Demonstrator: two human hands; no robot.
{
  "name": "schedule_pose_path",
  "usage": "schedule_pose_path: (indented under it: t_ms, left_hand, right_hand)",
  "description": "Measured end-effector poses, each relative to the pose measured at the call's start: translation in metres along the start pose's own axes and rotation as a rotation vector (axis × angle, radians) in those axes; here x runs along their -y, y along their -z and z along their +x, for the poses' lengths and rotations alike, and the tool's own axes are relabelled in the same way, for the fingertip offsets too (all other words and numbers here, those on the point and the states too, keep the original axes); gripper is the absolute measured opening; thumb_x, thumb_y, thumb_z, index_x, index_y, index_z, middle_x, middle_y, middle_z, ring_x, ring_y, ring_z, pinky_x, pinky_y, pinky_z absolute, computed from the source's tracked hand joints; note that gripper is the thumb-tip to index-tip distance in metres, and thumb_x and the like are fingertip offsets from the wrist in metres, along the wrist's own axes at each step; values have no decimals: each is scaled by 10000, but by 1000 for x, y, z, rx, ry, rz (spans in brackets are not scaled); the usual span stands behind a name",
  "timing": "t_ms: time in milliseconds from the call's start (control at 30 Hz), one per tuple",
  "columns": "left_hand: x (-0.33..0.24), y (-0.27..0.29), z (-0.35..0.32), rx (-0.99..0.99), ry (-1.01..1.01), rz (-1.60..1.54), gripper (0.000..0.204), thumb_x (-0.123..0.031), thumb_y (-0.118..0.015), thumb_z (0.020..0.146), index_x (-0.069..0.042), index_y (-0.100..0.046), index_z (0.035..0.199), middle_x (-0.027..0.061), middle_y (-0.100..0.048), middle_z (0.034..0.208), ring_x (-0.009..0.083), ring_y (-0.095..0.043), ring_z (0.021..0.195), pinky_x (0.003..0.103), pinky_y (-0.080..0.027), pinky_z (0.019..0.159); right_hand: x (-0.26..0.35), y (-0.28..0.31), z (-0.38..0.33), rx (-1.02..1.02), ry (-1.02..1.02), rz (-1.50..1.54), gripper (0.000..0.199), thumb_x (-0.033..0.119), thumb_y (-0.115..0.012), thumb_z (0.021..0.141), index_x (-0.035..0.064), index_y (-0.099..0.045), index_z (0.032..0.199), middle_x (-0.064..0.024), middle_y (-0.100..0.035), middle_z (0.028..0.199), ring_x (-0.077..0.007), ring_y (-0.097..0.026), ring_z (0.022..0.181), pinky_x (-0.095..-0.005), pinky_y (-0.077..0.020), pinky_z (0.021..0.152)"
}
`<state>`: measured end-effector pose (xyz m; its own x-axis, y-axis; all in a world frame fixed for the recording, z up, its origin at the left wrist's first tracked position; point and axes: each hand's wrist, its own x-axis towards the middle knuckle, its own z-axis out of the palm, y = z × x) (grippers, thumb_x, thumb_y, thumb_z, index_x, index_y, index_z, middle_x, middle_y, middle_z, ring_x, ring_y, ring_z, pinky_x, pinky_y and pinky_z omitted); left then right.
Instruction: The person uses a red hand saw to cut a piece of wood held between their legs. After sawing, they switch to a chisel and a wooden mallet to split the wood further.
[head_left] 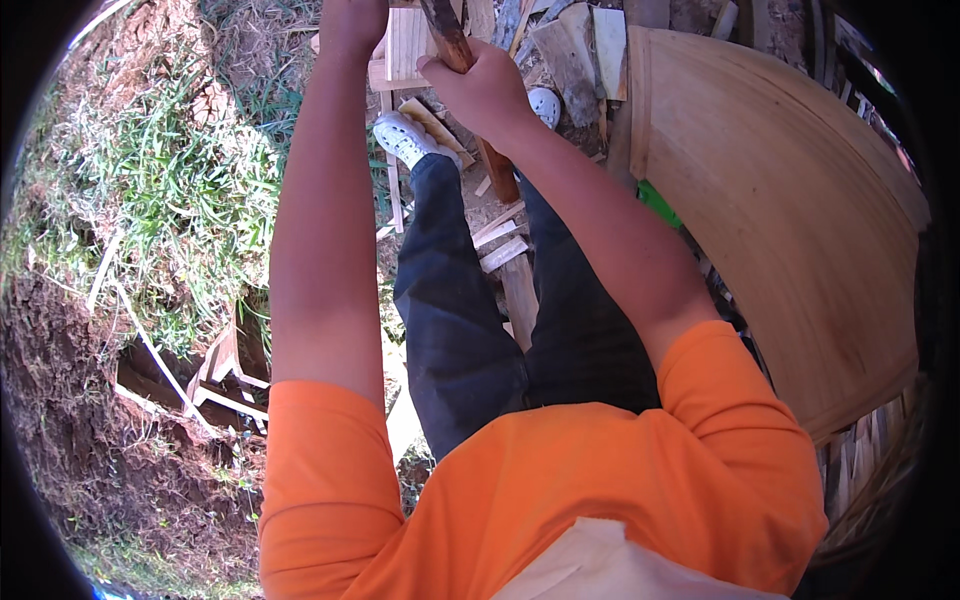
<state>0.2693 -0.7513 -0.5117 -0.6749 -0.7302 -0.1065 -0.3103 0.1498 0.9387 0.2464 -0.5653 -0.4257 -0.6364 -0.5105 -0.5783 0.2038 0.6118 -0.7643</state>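
The right hand point(485, 90) is wrapped around a dark wooden handle point(449, 35), which slants out above the grip past the upper edge and seems to reappear below it, between the legs; the left hand point(362, 25), beside a pale wood block point(407, 42) left of that grip, is too cut off to tell its hold. The handle looks stiff, sturdy and moderately heavy, perhaps slippery where smooth, so its round shaft suits a full-fist hold.
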Motion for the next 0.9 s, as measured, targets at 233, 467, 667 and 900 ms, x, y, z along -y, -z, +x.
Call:
schedule_pose_path:
  t_ms: [233, 467, 667, 900]
  left_hand:
    - [-8, 18, -2, 184, 198, 56, 686, -467, -216, 1135, 32, -686, 1111, 140, -713, 1049, 229, -658, 1002, 366, -502, 941]
    - [-1, 14, 3, 170, -17, -124, 679, -479, -226, 1133, 50, -619, 1295, 179, -696, 1178, 267, -641, 1112, 378, -472, 1013]
    - [13, 7, 0, -91, 162, 103, 705, -513, -228, 1124, 55, -601, 1314, 189, -690, 1187, 286, -631, 1109, 389, -467, 1008]
    - [-13, 18, 9, 124, 296, 196, 736, -523, -229, 1116, 75, -609, 1315, 298, -652, 1269, 389, -580, 1279, 443, -399, 1120]
  right_hand:
    - [-25, -3, 28, 92, -90, 33, 327, 351, -729, 840, 27, -691, 864, -95, -666, 684, -222, -670, 664, -378, -531, 693]
    - [32, 12, -5, 24, 96, -6, 338, 372, -717, 843, 35, -693, 854, -119, -659, 682, -248, -673, 666, -397, -526, 686]
    - [-25, -8, 34, 115, -77, -151, 336, 357, -683, 824, 31, -713, 901, -145, -695, 729, -308, -709, 720, -432, -550, 731]
    - [-24, 8, 43, 383, -380, 423, 281, 312, -732, 924, 83, -626, 801, 19, -562, 644, -109, -604, 613, -324, -505, 617]
